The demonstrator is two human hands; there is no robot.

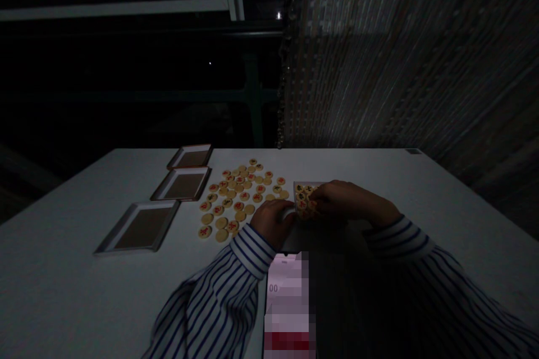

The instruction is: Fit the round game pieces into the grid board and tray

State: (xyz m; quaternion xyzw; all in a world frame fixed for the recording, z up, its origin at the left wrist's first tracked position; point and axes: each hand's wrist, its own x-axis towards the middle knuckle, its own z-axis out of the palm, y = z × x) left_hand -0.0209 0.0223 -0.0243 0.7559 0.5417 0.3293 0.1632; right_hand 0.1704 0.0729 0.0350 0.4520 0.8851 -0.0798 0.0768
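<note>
A small box point(294, 186) with a pale rim holds round wooden Chinese chess pieces point(300, 196) with red and black characters. My right hand point(351, 199) reaches over it from the right, its fingers closed and their tips down among the pieces, hiding the box's right part. Whatever is between those fingertips is hidden. On the box's left side, my left hand point(273, 220) grips the edge with curled fingers and thumb. Many more chess pieces point(240, 206) lie loose to the left of my left hand, some face up and some blank side up.
Three shallow open trays or lids point(156, 241) lie in a slanting row on the left of the white table point(54, 269). A lit phone point(288, 297) lies in front of my hands. Beyond the table's far edge hangs a strand curtain point(357, 67). The room is dark.
</note>
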